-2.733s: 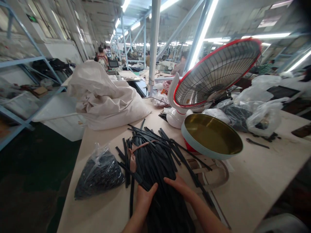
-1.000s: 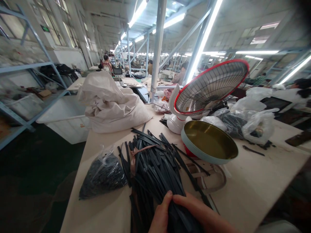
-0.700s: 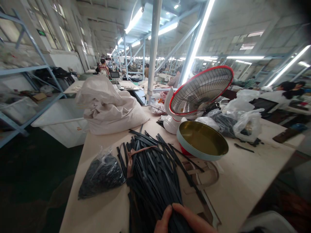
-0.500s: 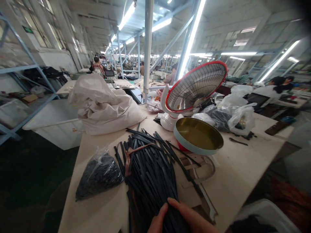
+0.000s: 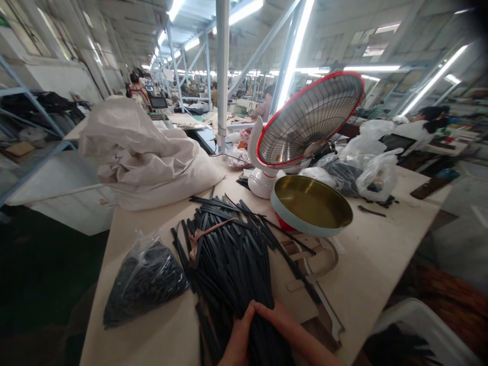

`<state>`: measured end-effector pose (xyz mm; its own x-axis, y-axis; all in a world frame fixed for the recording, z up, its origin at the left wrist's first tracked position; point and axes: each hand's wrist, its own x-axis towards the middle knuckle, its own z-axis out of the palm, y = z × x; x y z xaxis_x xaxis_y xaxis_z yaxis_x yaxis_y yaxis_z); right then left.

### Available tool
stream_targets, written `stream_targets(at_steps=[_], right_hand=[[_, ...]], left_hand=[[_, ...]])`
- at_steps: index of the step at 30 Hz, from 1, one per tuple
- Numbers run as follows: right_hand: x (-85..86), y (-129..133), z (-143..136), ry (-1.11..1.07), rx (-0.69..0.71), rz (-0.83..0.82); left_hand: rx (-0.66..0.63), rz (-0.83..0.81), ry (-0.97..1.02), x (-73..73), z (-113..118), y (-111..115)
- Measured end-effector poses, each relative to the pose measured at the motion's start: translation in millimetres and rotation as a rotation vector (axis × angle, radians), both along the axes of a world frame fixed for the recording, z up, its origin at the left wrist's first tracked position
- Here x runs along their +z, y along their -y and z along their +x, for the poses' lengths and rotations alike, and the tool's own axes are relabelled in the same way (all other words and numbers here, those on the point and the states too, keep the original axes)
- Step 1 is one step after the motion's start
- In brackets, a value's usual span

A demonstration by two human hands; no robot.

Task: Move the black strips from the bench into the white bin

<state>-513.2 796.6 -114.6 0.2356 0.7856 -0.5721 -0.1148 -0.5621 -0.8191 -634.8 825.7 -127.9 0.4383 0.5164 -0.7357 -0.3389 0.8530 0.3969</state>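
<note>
Black strips [image 5: 232,264], bundled, fanned across table.

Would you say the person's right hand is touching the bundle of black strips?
Touching: the head view shows the right hand lying on the black strips, fingers pressed against them.

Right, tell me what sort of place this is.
Most likely a factory floor for leather or strap goods: both hands press a bundle of black strips on a long worktable, with rows of workbenches and people behind.

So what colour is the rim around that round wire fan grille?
Red, on the round wire fan grille's rim, seen in the head view.
</note>
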Motion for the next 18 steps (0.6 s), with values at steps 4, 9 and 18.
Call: stream_targets(at_steps=[4,9,18], right_hand=[[35.4,0,0,-0.215,-0.03,0.026],[99.0,28,12,-0.255,0.014,-0.02],[180.5,126,31,-0.199,0.051,0.2]], left_hand=[[-0.081,-0.078,0.074,19.6,7,2],[-0.157,0.098,-0.013,52.5,8,25],[-0.149,0.391,-0.604,108.6,66,133]])
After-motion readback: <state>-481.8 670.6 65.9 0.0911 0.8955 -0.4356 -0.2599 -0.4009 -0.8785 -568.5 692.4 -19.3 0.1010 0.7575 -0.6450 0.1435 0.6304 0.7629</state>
